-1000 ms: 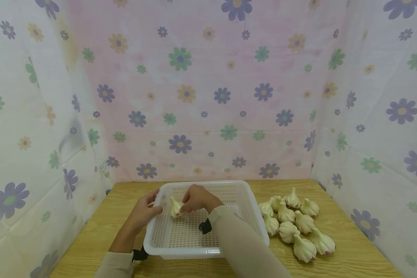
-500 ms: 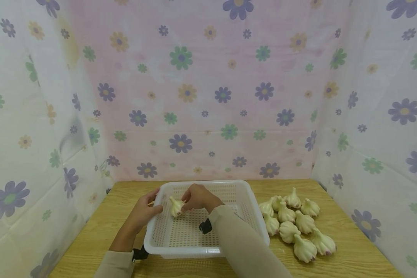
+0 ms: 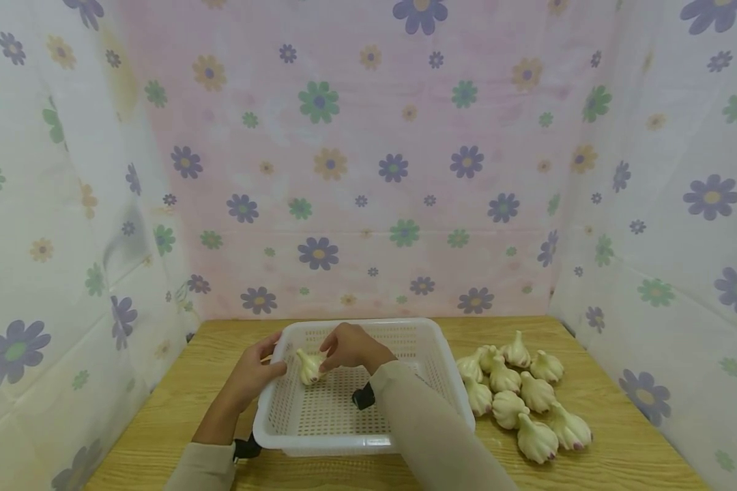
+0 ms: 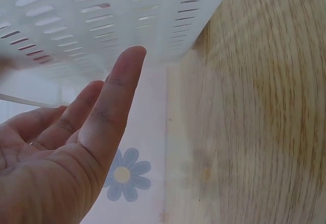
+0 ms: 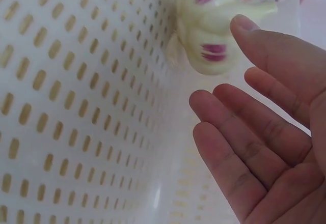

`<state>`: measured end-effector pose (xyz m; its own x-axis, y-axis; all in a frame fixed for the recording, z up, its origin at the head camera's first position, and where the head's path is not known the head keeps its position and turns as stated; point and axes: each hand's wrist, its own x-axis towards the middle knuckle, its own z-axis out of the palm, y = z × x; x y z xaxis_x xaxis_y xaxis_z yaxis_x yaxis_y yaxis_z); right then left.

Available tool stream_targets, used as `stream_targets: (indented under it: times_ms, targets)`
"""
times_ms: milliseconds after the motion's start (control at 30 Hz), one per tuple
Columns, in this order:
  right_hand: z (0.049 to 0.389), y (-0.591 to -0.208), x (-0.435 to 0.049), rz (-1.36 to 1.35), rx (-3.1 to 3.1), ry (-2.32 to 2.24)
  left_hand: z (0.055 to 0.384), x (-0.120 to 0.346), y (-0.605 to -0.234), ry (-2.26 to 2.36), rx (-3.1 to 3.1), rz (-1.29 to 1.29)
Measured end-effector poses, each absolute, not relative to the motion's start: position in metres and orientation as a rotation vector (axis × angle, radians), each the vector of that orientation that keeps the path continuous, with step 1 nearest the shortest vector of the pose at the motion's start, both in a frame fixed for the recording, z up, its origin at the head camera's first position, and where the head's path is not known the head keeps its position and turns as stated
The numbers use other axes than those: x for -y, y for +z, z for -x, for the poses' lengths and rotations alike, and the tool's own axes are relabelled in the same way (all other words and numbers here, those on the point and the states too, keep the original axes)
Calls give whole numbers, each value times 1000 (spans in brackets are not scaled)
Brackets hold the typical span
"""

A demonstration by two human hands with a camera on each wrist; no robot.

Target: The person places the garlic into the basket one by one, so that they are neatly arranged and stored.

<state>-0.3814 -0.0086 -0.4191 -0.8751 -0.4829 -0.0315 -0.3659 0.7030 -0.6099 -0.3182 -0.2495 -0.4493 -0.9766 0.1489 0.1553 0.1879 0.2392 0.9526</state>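
I have a flowered curtain point(image 3: 368, 218) around the tabletop point(image 3: 190, 389), which carries a white basket point(image 3: 338, 443); just right of it lie clustered garlic bulbs point(image 3: 537, 393). My left hand point(image 3: 250, 375) rests unclenched at the basket's left rim, fingers nearly straight outside. My right hand point(image 3: 351, 348), inside, is released, fingers loose just beside a lone bulb point(image 3: 310, 371) tilted near the left wall.
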Motion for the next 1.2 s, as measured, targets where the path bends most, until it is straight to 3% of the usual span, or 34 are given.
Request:
stream_targets:
  times_ms: [733, 1200]
  targets:
    - [369, -372, -10, 805, -2744, -935, 316, 248, -447, -1914, 2449, 293]
    - [342, -347, -77, 945, -2726, -1046, 316, 247, -449, -1898, 2436, 306]
